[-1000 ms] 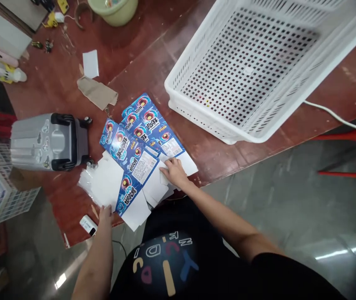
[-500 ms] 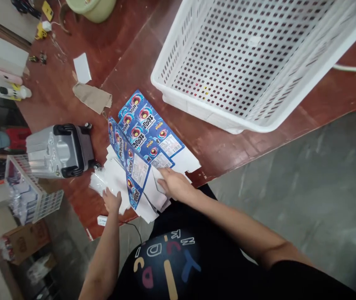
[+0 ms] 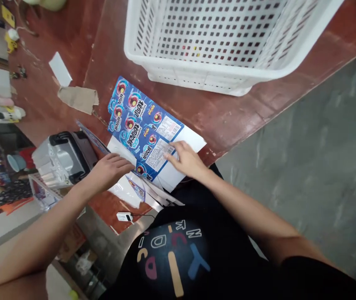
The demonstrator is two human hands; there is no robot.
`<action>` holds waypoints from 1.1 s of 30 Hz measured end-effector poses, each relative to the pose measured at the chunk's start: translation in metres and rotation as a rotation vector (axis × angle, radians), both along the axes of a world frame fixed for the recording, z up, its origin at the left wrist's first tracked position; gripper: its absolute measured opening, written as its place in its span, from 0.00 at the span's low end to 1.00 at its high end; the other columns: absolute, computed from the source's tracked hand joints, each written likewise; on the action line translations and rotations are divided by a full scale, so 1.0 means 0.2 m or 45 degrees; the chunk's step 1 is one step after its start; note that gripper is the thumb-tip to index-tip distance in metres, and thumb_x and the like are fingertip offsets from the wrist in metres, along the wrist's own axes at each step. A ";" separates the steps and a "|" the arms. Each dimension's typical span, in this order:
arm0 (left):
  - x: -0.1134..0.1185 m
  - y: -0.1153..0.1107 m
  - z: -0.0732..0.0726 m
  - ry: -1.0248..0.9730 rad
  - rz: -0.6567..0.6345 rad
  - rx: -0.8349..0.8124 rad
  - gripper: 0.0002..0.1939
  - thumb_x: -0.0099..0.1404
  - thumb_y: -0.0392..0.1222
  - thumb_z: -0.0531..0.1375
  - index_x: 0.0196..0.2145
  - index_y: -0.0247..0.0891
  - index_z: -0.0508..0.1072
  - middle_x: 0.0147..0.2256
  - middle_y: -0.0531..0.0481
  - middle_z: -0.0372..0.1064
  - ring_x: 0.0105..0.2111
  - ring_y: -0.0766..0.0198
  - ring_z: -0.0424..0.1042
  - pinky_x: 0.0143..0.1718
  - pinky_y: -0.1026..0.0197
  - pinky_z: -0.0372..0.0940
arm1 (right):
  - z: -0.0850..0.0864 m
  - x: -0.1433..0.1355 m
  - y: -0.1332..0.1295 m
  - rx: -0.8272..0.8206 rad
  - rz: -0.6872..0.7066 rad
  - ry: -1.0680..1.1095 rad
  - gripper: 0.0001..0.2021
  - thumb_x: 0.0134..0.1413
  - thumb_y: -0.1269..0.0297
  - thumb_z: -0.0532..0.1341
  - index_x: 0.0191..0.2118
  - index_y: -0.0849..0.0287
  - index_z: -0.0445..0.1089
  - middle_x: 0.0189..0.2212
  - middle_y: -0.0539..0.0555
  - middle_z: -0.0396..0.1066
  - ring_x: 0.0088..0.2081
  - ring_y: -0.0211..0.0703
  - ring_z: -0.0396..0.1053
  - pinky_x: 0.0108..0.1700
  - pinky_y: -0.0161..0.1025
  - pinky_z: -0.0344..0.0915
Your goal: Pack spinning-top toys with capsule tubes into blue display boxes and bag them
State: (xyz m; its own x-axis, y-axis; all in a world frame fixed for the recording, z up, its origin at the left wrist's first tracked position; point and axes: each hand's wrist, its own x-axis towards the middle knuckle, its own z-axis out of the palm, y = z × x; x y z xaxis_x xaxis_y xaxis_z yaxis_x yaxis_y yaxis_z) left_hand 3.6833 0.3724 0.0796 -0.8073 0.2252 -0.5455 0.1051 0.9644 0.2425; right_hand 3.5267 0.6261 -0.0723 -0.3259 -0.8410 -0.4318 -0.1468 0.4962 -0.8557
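Blue printed cardboard sheets (image 3: 143, 125) with white flaps lie flat on the red-brown table, near its front edge. My right hand (image 3: 187, 160) rests on their lower right part, thumb and fingers apart. My left hand (image 3: 112, 166) is over the left edge of the sheets, palm down, its fingers stretched toward them. Beneath and beside that hand, another printed sheet (image 3: 92, 136) stands tilted, partly hidden by the hand. More white and blue pieces (image 3: 137, 187) lean at the table edge by my body.
A large white perforated basket (image 3: 193, 75) stands behind the sheets at the right. A beige cloth (image 3: 78, 99) and a white card (image 3: 60, 68) lie at the left. A grey suitcase (image 3: 62, 156) is beyond my left hand. A white plug-like device (image 3: 124, 216) sits near the table edge.
My right hand has let go of the raised sheet and lies on the flat ones. My left hand has moved up to their left edge. The raised sheet now leans left. The view has shifted.
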 end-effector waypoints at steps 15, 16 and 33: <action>0.16 0.15 0.23 0.111 0.063 -0.012 0.03 0.77 0.34 0.58 0.42 0.39 0.70 0.61 0.44 0.74 0.65 0.56 0.71 0.66 0.45 0.66 | -0.35 0.02 -0.01 0.196 -0.032 0.012 0.20 0.70 0.54 0.58 0.60 0.59 0.71 0.57 0.62 0.69 0.53 0.56 0.72 0.54 0.49 0.71; 0.16 0.16 0.24 0.093 0.043 -0.035 0.03 0.77 0.33 0.58 0.43 0.38 0.70 0.63 0.43 0.72 0.65 0.54 0.70 0.67 0.44 0.65 | -0.35 0.02 -0.01 0.192 -0.028 0.011 0.20 0.70 0.54 0.58 0.60 0.59 0.71 0.57 0.62 0.69 0.53 0.56 0.72 0.54 0.49 0.71; 0.08 0.23 0.15 0.050 -0.007 -0.060 0.10 0.76 0.31 0.57 0.52 0.35 0.71 0.42 0.44 0.77 0.42 0.56 0.73 0.45 0.52 0.68 | -0.27 -0.01 0.00 0.000 0.080 -0.149 0.11 0.65 0.64 0.63 0.52 0.57 0.72 0.52 0.60 0.74 0.49 0.52 0.73 0.53 0.47 0.68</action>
State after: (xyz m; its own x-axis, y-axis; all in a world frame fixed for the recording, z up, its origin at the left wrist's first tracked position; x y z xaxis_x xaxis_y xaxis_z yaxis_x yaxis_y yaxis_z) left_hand 3.6998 0.4193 0.1088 -0.8273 0.2043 -0.5233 0.1187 0.9741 0.1927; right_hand 3.5248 0.6264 -0.1259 -0.2197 -0.8582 -0.4639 -0.0770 0.4893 -0.8687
